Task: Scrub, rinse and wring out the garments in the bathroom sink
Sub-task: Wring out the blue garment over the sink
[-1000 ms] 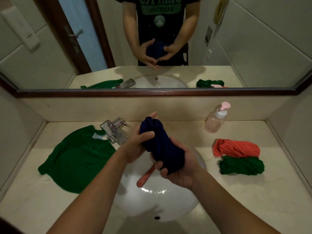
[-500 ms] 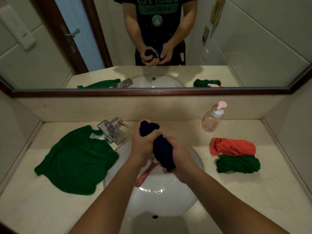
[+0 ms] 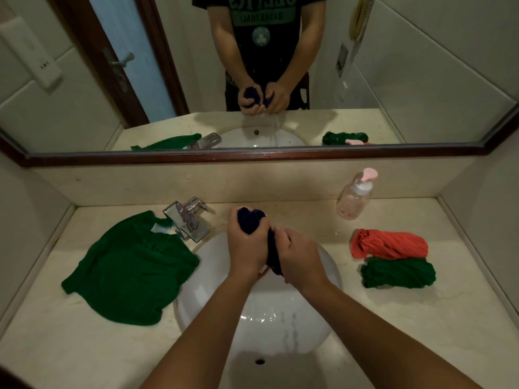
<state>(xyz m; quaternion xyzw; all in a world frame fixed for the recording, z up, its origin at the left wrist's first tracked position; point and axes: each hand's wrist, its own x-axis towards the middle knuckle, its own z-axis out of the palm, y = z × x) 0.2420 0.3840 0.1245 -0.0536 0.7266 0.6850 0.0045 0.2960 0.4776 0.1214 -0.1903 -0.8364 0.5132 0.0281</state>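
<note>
Navy garment [image 3: 250,219] is wrung, clenched by left hand [image 3: 245,249] and right hand [image 3: 301,261]; rolls [image 3: 390,245] right of the grip seem done, shirt [image 3: 132,269] leftward not.

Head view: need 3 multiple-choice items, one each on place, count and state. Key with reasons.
1. Where does the flat green shirt lie?
A. On the counter, left of the sink
B. In the basin
C. Over the mirror frame

2. How many twisted rolls of cloth lie on the counter right of the sink?
A. One
B. Two
C. Three

3. How do the left hand and the right hand stand to the navy garment?
A. Neither touches it
B. Only one holds it
C. Both grip it, bunched, above the sink

Key:
1 A: the shirt is spread out beside the faucet, outside the basin.
2 B: a coral roll and a green roll lie side by side.
3 C: the fingers of both hands curl round the cloth.
</note>
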